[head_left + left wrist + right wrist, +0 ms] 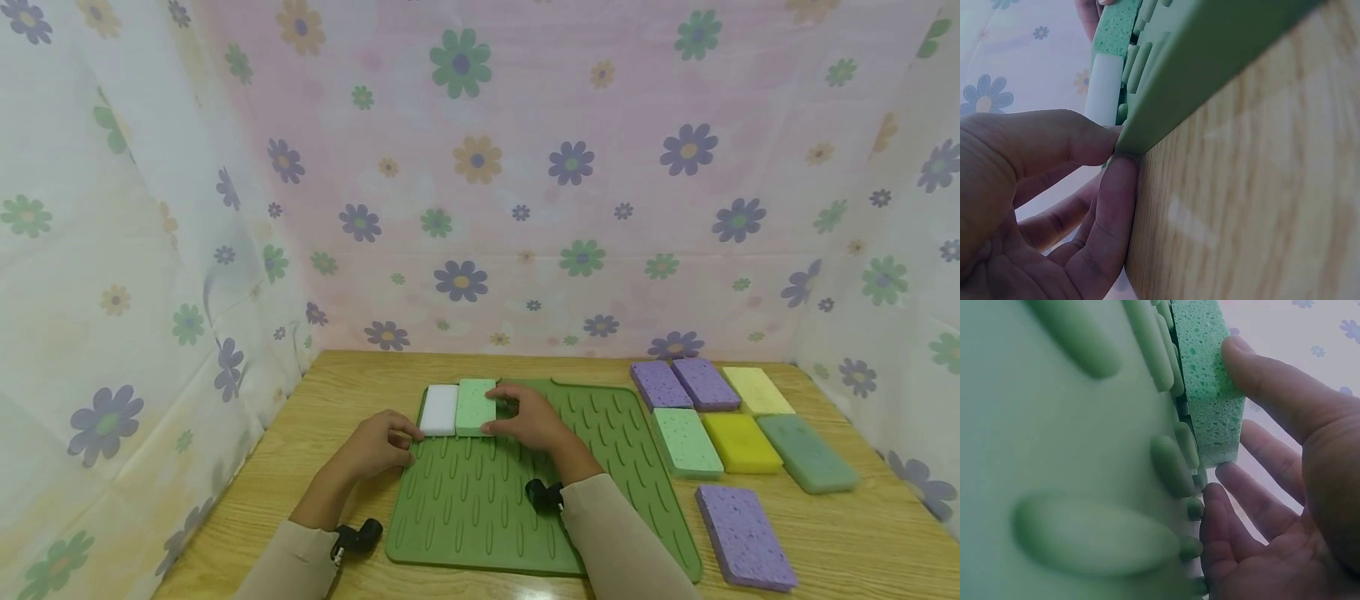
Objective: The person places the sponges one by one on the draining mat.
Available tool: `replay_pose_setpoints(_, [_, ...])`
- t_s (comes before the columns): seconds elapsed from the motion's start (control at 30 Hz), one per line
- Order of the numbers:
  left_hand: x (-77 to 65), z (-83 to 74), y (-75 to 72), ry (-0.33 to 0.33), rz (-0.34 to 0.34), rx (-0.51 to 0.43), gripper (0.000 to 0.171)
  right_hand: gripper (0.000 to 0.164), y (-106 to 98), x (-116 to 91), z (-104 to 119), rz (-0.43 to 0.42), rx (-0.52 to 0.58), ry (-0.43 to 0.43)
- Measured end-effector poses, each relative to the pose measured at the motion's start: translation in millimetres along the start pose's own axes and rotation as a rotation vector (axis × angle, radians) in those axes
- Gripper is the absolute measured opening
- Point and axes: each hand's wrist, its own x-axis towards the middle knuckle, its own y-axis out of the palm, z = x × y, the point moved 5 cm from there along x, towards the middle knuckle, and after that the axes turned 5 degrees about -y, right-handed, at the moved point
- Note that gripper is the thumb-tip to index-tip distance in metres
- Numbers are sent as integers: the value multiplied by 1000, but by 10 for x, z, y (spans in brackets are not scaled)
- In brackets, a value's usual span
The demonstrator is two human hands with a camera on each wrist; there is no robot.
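Observation:
A light green speckled sponge [476, 407] lies at the back left of a green ridged mat [480, 533], side by side with a white sponge [439, 410]. My right hand [534, 421] grips the light green sponge from its right side, thumb against the near part and fingers toward the far part. In the right wrist view the thumb presses on the sponge [1207, 381]. At the mat's left edge, my left hand [375, 446] pinches the rim with thumb and finger, close to the white sponge's near corner. The left wrist view shows the fingertips [1121, 172] at that edge.
Right of the mat lie two purple sponges [705, 384], a pale yellow one [757, 391], another light green one [686, 442], a bright yellow one [742, 443] and a grey-green one [807, 454]. A third purple sponge [746, 537] lies nearer. Flowered cloth [525, 167] encloses the wooden table.

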Motion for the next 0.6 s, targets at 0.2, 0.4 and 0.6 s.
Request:
replay_pose_setpoints(0.2, [-7, -7, -5, -1, -2, 9, 27, 59, -6, -5, 6, -21, 12, -1])
replay_pose_setpoints(0.4, [-16, -15, -9, -4, -5, 17, 27, 60, -17, -3, 20, -30, 8, -5])
replay_pose_setpoints(0.6, [-6, -16, -1, -5, -2, 16, 27, 60, -41, -12, 12, -40, -7, 5])
